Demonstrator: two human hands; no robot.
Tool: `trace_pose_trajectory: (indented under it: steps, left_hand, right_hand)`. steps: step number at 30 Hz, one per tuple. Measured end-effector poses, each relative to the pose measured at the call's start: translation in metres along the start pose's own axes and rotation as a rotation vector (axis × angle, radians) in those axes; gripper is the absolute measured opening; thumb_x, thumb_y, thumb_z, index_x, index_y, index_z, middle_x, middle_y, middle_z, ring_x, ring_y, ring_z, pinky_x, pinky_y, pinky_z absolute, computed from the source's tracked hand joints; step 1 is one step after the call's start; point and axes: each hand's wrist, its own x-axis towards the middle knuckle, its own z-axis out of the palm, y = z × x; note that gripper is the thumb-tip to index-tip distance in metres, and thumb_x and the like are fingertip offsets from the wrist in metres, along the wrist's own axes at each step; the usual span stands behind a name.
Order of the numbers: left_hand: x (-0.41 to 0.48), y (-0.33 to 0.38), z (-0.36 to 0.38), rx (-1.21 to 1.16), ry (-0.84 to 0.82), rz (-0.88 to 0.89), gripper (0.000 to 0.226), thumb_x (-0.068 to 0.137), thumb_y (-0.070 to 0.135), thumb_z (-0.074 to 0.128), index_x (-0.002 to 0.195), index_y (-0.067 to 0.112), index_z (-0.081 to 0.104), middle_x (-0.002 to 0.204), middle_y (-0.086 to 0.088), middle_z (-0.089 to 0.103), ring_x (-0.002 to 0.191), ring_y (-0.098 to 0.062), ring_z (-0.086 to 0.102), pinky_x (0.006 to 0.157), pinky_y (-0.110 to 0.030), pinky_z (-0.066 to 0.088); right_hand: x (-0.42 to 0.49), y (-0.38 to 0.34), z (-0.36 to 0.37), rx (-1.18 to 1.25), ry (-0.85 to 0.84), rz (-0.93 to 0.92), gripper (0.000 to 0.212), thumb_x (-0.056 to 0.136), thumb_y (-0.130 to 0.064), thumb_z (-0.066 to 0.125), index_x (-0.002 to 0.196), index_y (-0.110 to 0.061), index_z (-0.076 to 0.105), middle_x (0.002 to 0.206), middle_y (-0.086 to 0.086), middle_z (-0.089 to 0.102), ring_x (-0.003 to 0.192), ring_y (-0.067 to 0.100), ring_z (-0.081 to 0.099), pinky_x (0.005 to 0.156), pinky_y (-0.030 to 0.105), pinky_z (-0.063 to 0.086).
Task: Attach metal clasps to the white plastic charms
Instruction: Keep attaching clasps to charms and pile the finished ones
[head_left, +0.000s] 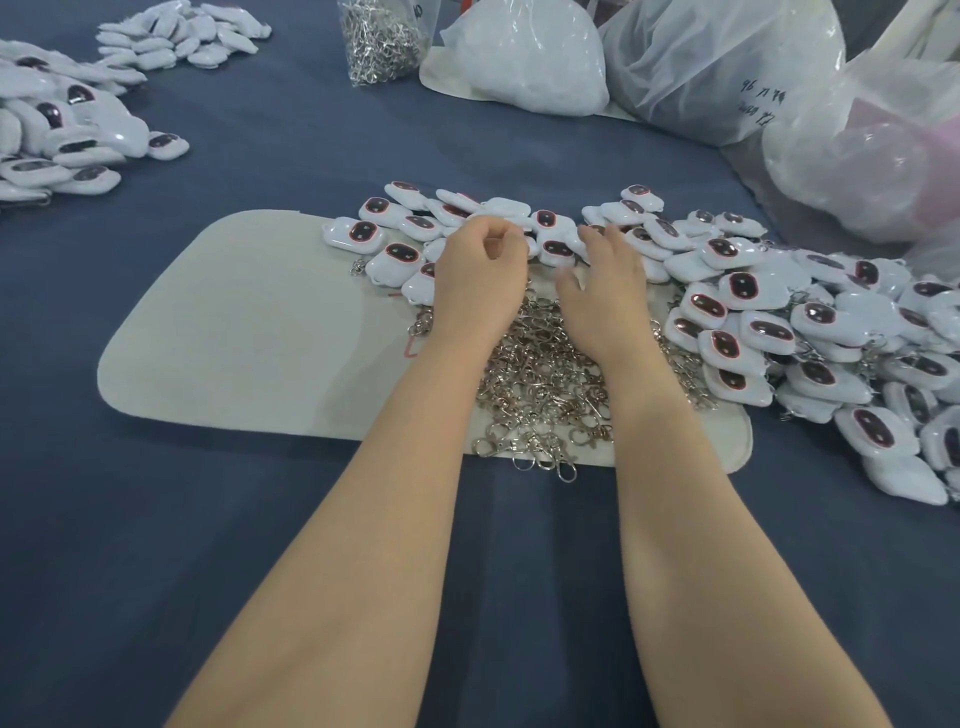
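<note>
Several white plastic charms (545, 221) with dark oval faces lie in a row along the far edge of a pale felt mat (249, 327). A loose heap of silver metal clasps (540, 384) covers the mat between my forearms. My left hand (478, 270) rests at the charm row with its fingers curled under; what they hold is hidden. My right hand (602, 286) lies flat, fingers spread, its fingertips on the charms. A bigger pile of charms (831, 343), some with clasps showing, spreads to the right.
A clear bag of spare clasps (382, 39) stands at the back centre. Large plastic bags (727, 67) fill the back right. More white charms (57, 135) are heaped at the far left on the blue cloth (208, 545).
</note>
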Motion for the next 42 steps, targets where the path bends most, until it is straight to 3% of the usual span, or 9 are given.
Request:
trace_pose_trajectory:
  steps: [4, 10, 14, 22, 25, 31, 34, 38, 42]
  left_hand:
    - [0.000, 0.000, 0.000, -0.003, -0.001, 0.004, 0.013, 0.093, 0.020, 0.049, 0.084, 0.029, 0.054, 0.103, -0.003, 0.068, 0.100, -0.023, 0.064, 0.095, -0.044, 0.048]
    - [0.001, -0.001, 0.000, -0.010, 0.006, 0.003, 0.017, 0.093, 0.021, 0.049, 0.080, 0.032, 0.053, 0.102, -0.002, 0.068, 0.099, -0.023, 0.064, 0.094, -0.044, 0.049]
    - [0.001, -0.002, 0.000, -0.027, 0.009, 0.005, 0.018, 0.092, 0.019, 0.049, 0.079, 0.031, 0.053, 0.102, -0.004, 0.068, 0.099, -0.024, 0.064, 0.094, -0.044, 0.049]
    - [0.001, -0.002, 0.000, -0.025, 0.006, 0.014, 0.018, 0.093, 0.019, 0.048, 0.080, 0.032, 0.053, 0.102, -0.003, 0.068, 0.099, -0.022, 0.064, 0.094, -0.044, 0.049]
    - [0.000, -0.001, -0.001, -0.036, 0.005, 0.015, 0.013, 0.094, 0.020, 0.048, 0.087, 0.028, 0.056, 0.105, -0.002, 0.067, 0.101, -0.021, 0.063, 0.095, -0.043, 0.049]
    - [-0.005, 0.009, -0.001, -0.120, -0.139, 0.097, 0.018, 0.098, 0.031, 0.048, 0.090, 0.027, 0.063, 0.090, 0.011, 0.066, 0.090, -0.003, 0.061, 0.085, -0.024, 0.047]
    - [-0.006, 0.011, -0.003, -0.158, -0.127, 0.078, 0.024, 0.098, 0.038, 0.046, 0.087, 0.023, 0.061, 0.082, 0.011, 0.065, 0.079, -0.001, 0.060, 0.073, -0.018, 0.047]
    - [-0.004, 0.008, -0.003, -0.242, -0.041, -0.050, 0.029, 0.092, 0.040, 0.058, 0.105, 0.014, 0.054, 0.104, -0.001, 0.066, 0.089, -0.007, 0.065, 0.076, -0.021, 0.052]
    - [0.001, 0.008, -0.010, -0.335, 0.138, -0.128, 0.022, 0.091, 0.022, 0.060, 0.107, 0.011, 0.050, 0.103, -0.005, 0.061, 0.079, -0.014, 0.062, 0.063, -0.022, 0.050]
  right_hand:
    - [0.001, 0.002, 0.001, -0.110, -0.083, -0.013, 0.050, 0.098, -0.032, 0.044, 0.144, -0.014, 0.035, 0.153, 0.007, 0.029, 0.142, 0.025, 0.023, 0.115, 0.045, 0.021]
    - [-0.003, -0.006, -0.003, 0.223, 0.215, 0.121, 0.022, 0.093, -0.016, 0.047, 0.113, -0.013, 0.056, 0.116, 0.004, 0.059, 0.102, 0.017, 0.054, 0.077, 0.017, 0.032]
    - [-0.004, -0.006, 0.000, 0.027, 0.001, 0.025, 0.040, 0.093, -0.026, 0.052, 0.133, -0.020, 0.049, 0.140, 0.009, 0.044, 0.130, 0.025, 0.039, 0.109, 0.035, 0.030]
    - [-0.005, -0.012, -0.003, 0.055, 0.056, 0.132, 0.033, 0.085, -0.033, 0.063, 0.115, -0.022, 0.058, 0.124, 0.004, 0.056, 0.115, 0.022, 0.052, 0.103, 0.040, 0.037]
    - [-0.004, -0.021, -0.014, 0.415, 0.229, 0.125, 0.021, 0.087, -0.021, 0.062, 0.107, -0.016, 0.065, 0.109, -0.003, 0.063, 0.103, 0.012, 0.057, 0.094, 0.024, 0.042]
    - [-0.006, -0.040, -0.020, 1.147, 0.115, 0.276, 0.021, 0.091, -0.018, 0.063, 0.078, -0.002, 0.068, 0.071, 0.008, 0.064, 0.068, 0.020, 0.060, 0.078, 0.035, 0.055]
    - [-0.008, -0.045, -0.018, 0.985, 0.084, 0.216, 0.035, 0.092, -0.023, 0.060, 0.060, -0.010, 0.060, 0.056, 0.001, 0.060, 0.059, 0.016, 0.061, 0.075, 0.038, 0.057]
    - [-0.008, -0.046, -0.015, 0.628, 0.049, 0.073, 0.032, 0.093, -0.028, 0.055, 0.075, -0.002, 0.063, 0.081, 0.017, 0.067, 0.084, 0.034, 0.064, 0.081, 0.049, 0.053]
    - [-0.008, -0.041, -0.021, 0.371, 0.046, 0.055, 0.016, 0.088, -0.029, 0.059, 0.086, -0.014, 0.064, 0.070, -0.007, 0.058, 0.076, 0.017, 0.058, 0.066, 0.023, 0.044]
